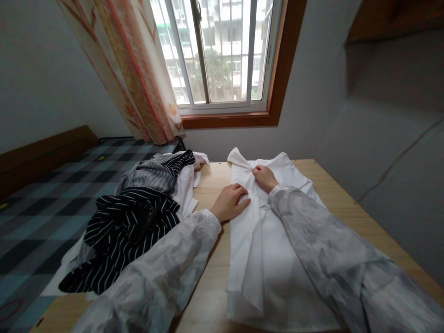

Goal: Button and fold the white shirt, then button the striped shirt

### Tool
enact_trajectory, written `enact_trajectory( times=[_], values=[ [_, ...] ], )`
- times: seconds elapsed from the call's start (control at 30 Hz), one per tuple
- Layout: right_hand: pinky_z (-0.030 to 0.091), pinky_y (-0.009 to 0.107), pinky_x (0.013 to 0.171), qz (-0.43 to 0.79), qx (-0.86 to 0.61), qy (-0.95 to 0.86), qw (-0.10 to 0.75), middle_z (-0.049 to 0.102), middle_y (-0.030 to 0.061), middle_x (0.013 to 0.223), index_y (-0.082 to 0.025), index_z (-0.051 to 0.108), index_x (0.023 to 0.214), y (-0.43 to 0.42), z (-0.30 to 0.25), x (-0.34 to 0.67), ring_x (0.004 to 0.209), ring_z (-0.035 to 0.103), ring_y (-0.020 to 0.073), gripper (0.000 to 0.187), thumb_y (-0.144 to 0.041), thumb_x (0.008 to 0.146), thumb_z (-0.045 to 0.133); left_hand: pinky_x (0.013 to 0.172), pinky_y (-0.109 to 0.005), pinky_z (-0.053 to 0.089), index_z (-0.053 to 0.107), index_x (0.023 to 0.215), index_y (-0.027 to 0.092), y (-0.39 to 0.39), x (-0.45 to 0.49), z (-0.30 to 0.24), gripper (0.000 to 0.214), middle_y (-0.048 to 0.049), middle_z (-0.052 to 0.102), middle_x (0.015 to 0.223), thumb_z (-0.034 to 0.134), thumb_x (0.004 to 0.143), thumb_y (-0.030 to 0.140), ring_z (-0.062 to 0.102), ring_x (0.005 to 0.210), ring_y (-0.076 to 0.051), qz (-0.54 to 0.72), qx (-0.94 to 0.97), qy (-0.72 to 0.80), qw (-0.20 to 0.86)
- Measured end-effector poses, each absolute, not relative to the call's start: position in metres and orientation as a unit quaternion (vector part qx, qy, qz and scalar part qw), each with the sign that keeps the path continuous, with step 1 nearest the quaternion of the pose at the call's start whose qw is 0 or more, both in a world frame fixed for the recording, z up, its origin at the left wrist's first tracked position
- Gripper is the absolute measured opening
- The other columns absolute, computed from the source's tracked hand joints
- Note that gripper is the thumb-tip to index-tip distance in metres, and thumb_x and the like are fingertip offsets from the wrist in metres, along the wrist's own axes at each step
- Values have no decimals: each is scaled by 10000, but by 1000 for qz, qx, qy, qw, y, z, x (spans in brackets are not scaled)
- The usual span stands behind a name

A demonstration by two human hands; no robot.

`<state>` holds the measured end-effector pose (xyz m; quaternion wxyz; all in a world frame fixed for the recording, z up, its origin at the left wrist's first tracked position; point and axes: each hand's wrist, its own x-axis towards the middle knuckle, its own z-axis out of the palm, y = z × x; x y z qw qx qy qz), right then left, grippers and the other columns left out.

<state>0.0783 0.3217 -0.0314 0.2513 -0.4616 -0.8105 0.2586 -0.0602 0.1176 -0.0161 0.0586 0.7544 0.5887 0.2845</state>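
A white collared garment [287, 268], seemingly a shirt, lies spread on the wooden table with its left side folded inward in a long strip. My right hand [264, 179] is closed on the cloth near the top of that fold, below the collar [239, 158]. Lower and to the left, my left hand [231, 202] rests on the folded edge, its thumb and fingers apart with white cloth showing between them. Both forearms wear loose grey-white patterned sleeves with elastic cuffs. The right sleeve covers part of the garment.
Left of the garment is a heap of clothes, with a black-and-white striped piece [135, 226] on top of white ones. A bed with a checked cover [45, 199] adjoins the table [208, 259] on the left. Behind are a curtain [128, 69], a window [222, 60] and a wall.
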Motion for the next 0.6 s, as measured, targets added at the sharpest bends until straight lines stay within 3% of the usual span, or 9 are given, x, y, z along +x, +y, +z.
enact_trajectory(
  times=[0.1, 0.17, 0.3, 0.47, 0.53, 0.6],
  values=[
    [513, 393, 1028, 199, -473, -829, 221, 831, 160, 1075, -203, 771, 854, 323, -31, 83, 1155, 724, 330, 214, -290, 981, 623, 1198, -492, 467, 759, 1242, 225, 112, -60, -18, 315, -146, 729, 1350, 732, 1039, 465, 671, 1259, -321, 260, 773, 578, 40],
    [518, 397, 1037, 176, -465, -842, 207, 829, 163, 1162, -192, 795, 1025, 326, -28, 79, 1175, 733, 330, 212, -347, 995, 654, 1233, -511, 441, 740, 1314, 222, 110, -60, -21, 396, -158, 705, 1435, 738, 1039, 507, 647, 1326, -336, 252, 778, 574, 38],
    [552, 374, 1006, 201, -432, -853, 214, 812, 150, 1300, -174, 685, 1406, 336, -22, 57, 1189, 756, 311, 580, -558, 979, 772, 1218, -514, 459, 728, 1344, 213, 107, -58, -23, 481, -174, 689, 1489, 778, 1010, 556, 637, 1362, -355, 260, 772, 577, 50],
    [562, 384, 1008, 182, -404, -869, 220, 801, 153, 1370, -205, 559, 1583, 343, -22, 25, 1227, 765, 336, 784, -513, 925, 855, 1063, -441, 521, 738, 1085, 211, 107, -60, -25, 220, -127, 760, 1185, 773, 1010, 414, 691, 1146, -303, 315, 730, 603, 65],
    [566, 378, 983, 188, -416, -859, 232, 815, 150, 1333, -208, 586, 1559, 344, -23, 14, 1193, 775, 332, 687, -447, 954, 808, 939, -381, 526, 699, 951, 212, 106, -63, -26, 138, -89, 738, 1018, 752, 1002, 329, 685, 1007, -259, 344, 703, 618, 79],
    [565, 370, 967, 203, -434, -841, 252, 835, 135, 1256, -214, 677, 1434, 346, -23, 5, 1142, 783, 317, 461, -369, 1000, 705, 819, -342, 490, 631, 814, 220, 106, -65, -27, 225, -50, 682, 866, 741, 994, 300, 645, 859, -219, 357, 680, 635, 86]
  ],
)
